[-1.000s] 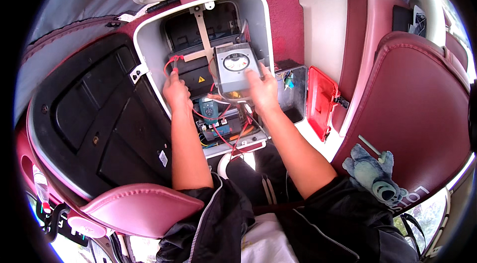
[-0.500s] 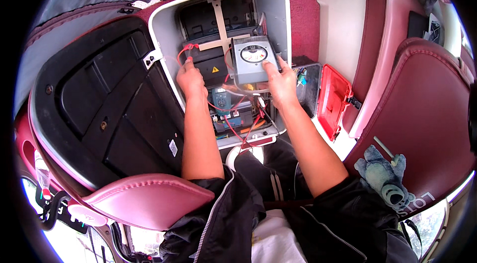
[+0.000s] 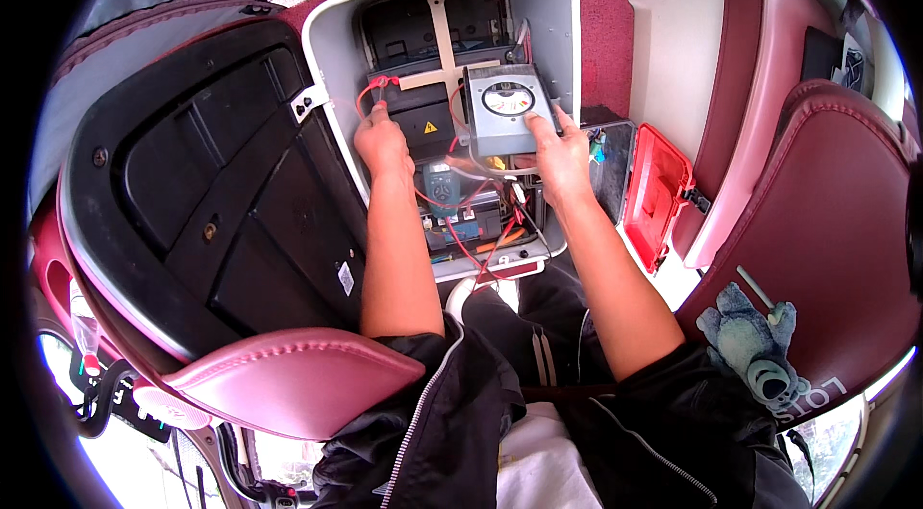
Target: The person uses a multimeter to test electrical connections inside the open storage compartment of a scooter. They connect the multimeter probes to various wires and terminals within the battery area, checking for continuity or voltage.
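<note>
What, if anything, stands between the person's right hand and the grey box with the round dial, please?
Nothing visible does: the right hand holds the grey box directly, at its lower right side.

A blue-grey plush toy (image 3: 755, 346) lies on a maroon padded seat (image 3: 836, 182) at the right, with a pale stick (image 3: 756, 284) just beside it. Nearer the middle, a red lid (image 3: 658, 197) stands open, a black latch (image 3: 698, 199) at its edge. Beyond it are a cream panel (image 3: 673, 43) and red carpet (image 3: 604, 28). On the left, a black moulded panel (image 3: 187, 187) bears a small white label (image 3: 345, 278); a pink padded cushion (image 3: 298, 379) sits at its lower end. A clear bottle (image 3: 85, 326) with a red end leans at far left, near a black handlebar (image 3: 96, 413).
</note>
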`<state>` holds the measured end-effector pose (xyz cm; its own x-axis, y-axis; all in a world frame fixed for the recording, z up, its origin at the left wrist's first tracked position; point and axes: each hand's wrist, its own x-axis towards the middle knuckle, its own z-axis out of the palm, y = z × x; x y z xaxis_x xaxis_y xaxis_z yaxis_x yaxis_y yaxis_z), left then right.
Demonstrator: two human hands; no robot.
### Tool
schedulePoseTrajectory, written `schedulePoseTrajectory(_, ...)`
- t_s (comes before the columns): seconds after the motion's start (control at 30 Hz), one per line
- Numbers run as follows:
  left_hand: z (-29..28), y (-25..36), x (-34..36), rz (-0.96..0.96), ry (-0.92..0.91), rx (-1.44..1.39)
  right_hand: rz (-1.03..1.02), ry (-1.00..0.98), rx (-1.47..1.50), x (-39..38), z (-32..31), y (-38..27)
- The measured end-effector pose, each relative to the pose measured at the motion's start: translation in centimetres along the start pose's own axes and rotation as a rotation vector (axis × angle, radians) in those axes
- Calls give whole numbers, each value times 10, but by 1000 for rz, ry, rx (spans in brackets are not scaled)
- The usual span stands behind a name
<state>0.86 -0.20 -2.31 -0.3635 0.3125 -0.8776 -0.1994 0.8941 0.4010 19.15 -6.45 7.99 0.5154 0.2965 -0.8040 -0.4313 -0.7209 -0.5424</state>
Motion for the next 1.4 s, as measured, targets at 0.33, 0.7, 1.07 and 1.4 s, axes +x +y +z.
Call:
schedulePoseTrajectory(0.33,-2,-11,15,43,27,31,10,18,-21,-3,2,-3)
schedulePoseTrajectory(0.7,-1,-9,15,19,30,26,-14,-4,-42,2,0,3)
schedulePoseTrajectory(1.07,0,4,-3,-28,-4,-21,1,21,-65,-3,1,0)
schedulePoseTrajectory(1.4,-40,4,-133,-177,-495,-283,-228,-345,-195,-101,-45,14)
